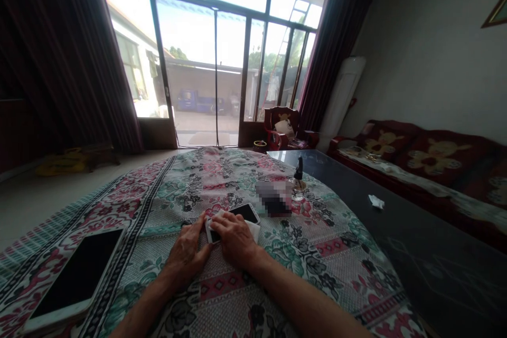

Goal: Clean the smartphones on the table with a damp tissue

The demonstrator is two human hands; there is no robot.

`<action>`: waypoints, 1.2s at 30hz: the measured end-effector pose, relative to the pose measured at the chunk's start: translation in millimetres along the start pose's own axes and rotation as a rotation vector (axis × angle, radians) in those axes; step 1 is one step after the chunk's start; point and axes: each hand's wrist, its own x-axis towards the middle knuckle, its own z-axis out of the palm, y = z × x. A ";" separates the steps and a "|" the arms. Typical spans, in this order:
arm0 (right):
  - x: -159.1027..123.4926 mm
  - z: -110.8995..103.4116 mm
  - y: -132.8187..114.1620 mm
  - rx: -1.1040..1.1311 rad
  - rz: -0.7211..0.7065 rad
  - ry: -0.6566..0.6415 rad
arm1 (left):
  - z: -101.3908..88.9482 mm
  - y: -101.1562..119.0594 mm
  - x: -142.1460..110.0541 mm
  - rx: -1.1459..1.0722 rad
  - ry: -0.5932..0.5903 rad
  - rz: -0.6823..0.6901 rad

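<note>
Both my hands rest close together on a floral patterned tablecloth (222,296). Between them lies a smartphone (244,214) with a dark screen and a white edge, and a white cloth or paper (253,232) shows beneath it. My left hand (186,256) grips the phone's near left edge with its fingertips. My right hand (233,240) lies over the phone's near part, covering it. To the left lies a large white tablet (75,274) with a dark screen, apart from both hands.
Beyond the phone are a pixelated, blurred object (273,198) and a small glass bottle (299,186). A dark glass tabletop (356,222) with a crumpled tissue (376,202) extends right. A red sofa (420,169), a wooden chair (281,127) and glazed doors (214,53) stand beyond.
</note>
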 end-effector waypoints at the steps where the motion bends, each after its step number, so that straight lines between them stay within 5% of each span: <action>1: -3.3 -0.3 0.0 0.003 -0.011 0.001 | -0.1 -0.5 -0.3 -0.001 0.000 0.000; 12: -42.7 -12.6 3.1 0.026 -0.092 -0.073 | 0.0 1.8 -0.6 -0.010 -0.001 -0.010; 24: 11.9 -2.9 9.0 -0.016 -0.038 -0.026 | -1.9 5.6 1.5 0.008 -0.020 -0.024; 36: -33.0 -8.8 -5.2 0.000 -0.107 -0.067 | -4.3 7.9 1.2 0.033 -0.013 0.004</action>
